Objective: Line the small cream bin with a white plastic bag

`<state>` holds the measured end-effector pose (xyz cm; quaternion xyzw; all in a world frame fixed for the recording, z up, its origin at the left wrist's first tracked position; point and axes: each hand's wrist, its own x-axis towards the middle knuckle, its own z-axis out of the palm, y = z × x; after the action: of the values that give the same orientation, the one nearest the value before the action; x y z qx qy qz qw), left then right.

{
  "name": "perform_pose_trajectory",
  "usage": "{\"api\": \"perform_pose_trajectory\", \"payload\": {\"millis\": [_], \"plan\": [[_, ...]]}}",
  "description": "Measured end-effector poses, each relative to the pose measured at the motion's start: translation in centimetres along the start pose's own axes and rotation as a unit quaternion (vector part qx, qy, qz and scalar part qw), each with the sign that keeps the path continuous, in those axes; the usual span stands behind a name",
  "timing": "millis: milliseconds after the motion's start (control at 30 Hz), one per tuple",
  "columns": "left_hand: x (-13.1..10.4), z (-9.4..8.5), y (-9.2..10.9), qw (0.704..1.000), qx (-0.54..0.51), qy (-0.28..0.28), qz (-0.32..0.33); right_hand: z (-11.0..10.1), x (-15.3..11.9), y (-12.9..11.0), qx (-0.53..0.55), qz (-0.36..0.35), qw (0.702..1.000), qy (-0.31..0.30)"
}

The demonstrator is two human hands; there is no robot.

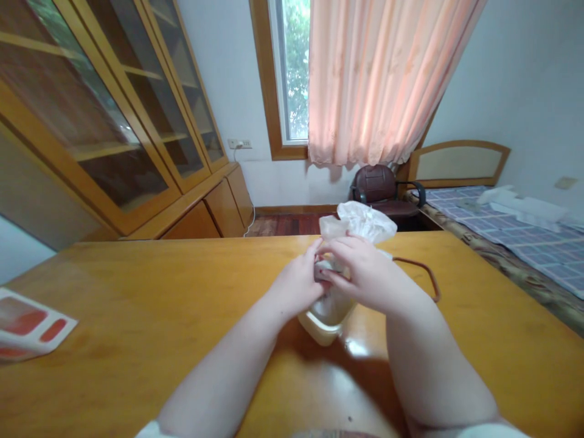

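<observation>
Clear plastic bag: bunching above pale container on yellow table. Left hand, right hand: fingers curling around it; pinch hidden, cannot tell. Brown loop: lying right. White card, red panels: lying left. Chair: standing beyond.

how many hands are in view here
2: the left hand and, close to its right, the right hand, both at the plastic bag above the pale container. No other hand shows.
</observation>
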<state>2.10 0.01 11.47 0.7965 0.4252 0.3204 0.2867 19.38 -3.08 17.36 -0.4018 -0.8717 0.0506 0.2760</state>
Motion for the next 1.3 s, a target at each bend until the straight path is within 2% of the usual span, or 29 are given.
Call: {"api": "perform_pose_trajectory", "payload": {"millis": [133, 267, 400, 500, 633, 700, 767, 833, 900, 1000, 1067, 1133, 1200, 1300], "plan": [[-0.1, -1.5, -0.5, 0.997, 0.052, -0.049, 0.040, 0.7, 0.3, 1.4, -0.046, 0.106, 0.991, -0.069], [0.2, -3.2, -1.0, 0.990, 0.087, -0.101, 0.048, 1.2, 0.1, 2.1, -0.071, 0.130, 0.982, -0.120], [0.3, -4.3, -1.5, 0.992, 0.102, -0.066, 0.023, 2.0, 0.3, 2.2, -0.112, 0.140, 0.974, -0.138], [0.0, -4.7, -1.8, 0.993, 0.103, -0.052, 0.024, 2.0, 0.5, 2.0, -0.105, 0.126, 0.978, -0.130], [-0.2, -5.1, -2.0, 0.994, 0.081, -0.060, 0.038, 0.8, 0.5, 1.6, -0.031, 0.091, 0.994, -0.057], [-0.3, -5.2, -1.8, 0.996, 0.051, -0.056, 0.050, 0.1, 0.4, 1.6, 0.013, 0.088, 0.996, 0.019], [-0.3, -5.2, -1.6, 0.997, -0.004, -0.027, 0.073, -0.4, 0.3, 1.9, 0.057, 0.106, 0.987, 0.110], [-0.2, -5.1, -1.5, 0.993, -0.077, 0.017, 0.085, -0.5, 0.3, 2.6, 0.114, 0.152, 0.959, 0.208], [-0.2, -4.9, -1.5, 0.984, -0.154, 0.043, 0.074, -0.3, 0.3, 3.6, 0.189, 0.203, 0.911, 0.306], [-0.3, -4.5, -1.2, 0.969, -0.239, 0.013, 0.056, 0.2, 0.6, 5.0, 0.306, 0.236, 0.830, 0.403], [-0.4, -4.2, -0.7, 0.960, -0.273, -0.031, 0.050, 0.6, 0.9, 5.6, 0.356, 0.247, 0.803, 0.410], [-0.4, -3.8, -0.2, 0.949, -0.306, -0.059, 0.044, 1.0, 1.2, 5.9, 0.379, 0.261, 0.799, 0.388], [-0.3, -3.5, 0.0, 0.939, -0.337, -0.057, 0.034, 1.2, 1.3, 6.0, 0.384, 0.256, 0.810, 0.362], [-0.1, -3.3, 0.0, 0.939, -0.341, -0.010, 0.029, 1.1, 1.2, 5.9, 0.370, 0.190, 0.851, 0.320]]}}
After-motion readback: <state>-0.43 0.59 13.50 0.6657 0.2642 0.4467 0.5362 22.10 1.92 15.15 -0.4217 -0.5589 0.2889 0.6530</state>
